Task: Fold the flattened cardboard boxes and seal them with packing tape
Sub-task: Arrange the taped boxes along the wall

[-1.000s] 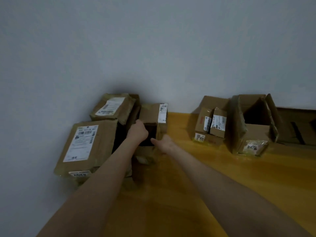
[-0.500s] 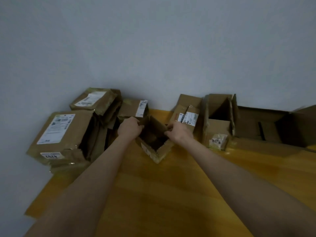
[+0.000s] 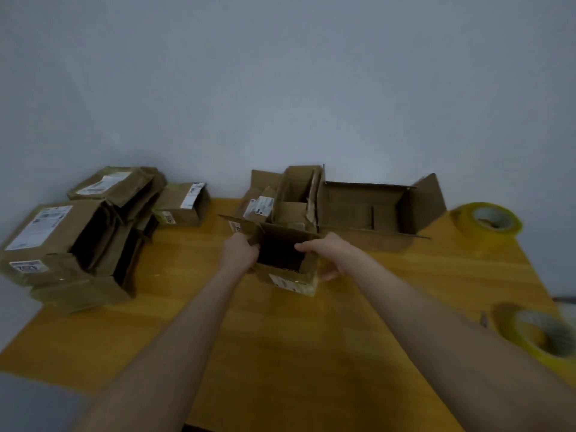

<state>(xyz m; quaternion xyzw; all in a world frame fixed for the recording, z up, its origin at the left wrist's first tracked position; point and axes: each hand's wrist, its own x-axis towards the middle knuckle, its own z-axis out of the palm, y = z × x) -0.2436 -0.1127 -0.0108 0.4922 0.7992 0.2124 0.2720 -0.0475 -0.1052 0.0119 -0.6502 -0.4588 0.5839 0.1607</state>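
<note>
Both hands hold a small cardboard box (image 3: 290, 278) at the middle of the yellow wooden surface (image 3: 280, 353), its open top facing up and a white label on its near wall. The left hand (image 3: 240, 254) grips the box's left wall, fingers (image 3: 252, 244) curled over the rim. The right hand (image 3: 327, 254) clamps the right wall, thumb on the top edge and the other fingers wrapped round the outside. Whether the box rests on the surface or is lifted just off it cannot be told. At the far left lies a pile of used boxes (image 3: 59, 235) with shipping labels, several open toward the right, and just beyond it a smaller labelled box (image 3: 184, 207). Behind the held box, against the wall, stands a cluster of boxes (image 3: 294, 194), and to its right a large open box (image 3: 367, 210) with flaps spread. One roll of yellowish packing tape (image 3: 489, 222) sits at the far right, a second roll (image 3: 542, 336) at the near right edge.
</note>
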